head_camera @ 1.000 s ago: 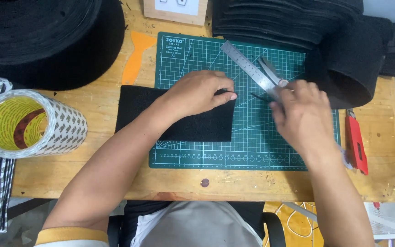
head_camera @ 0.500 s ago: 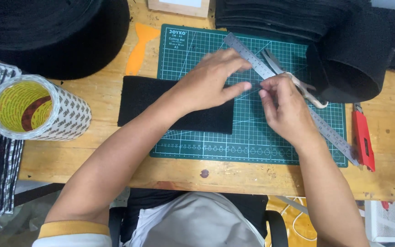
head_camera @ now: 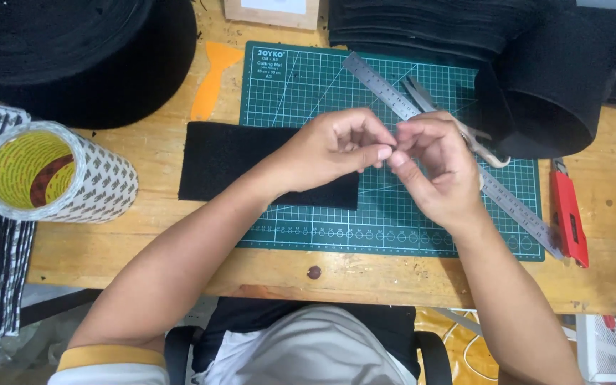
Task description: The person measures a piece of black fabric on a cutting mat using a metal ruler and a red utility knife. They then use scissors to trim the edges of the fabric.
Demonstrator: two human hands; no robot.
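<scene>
1. Hands meet above the green cutting mat point(head_camera: 422, 221): left hand point(head_camera: 336, 146) and right hand point(head_camera: 433, 167) pinch fingertips together; whatever they hold is too small to tell.
2. Black felt strip point(head_camera: 237, 160) lies across the mat's left edge, likely soft and light, best lifted by an edge.
3. Steel ruler point(head_camera: 450, 153) crosses the mat diagonally.

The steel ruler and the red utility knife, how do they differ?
The steel ruler is long, silvery and lies diagonally across the green cutting mat; the red utility knife is shorter, red and black, and lies nearly upright on bare wood beside the mat. Neither is held.
</scene>
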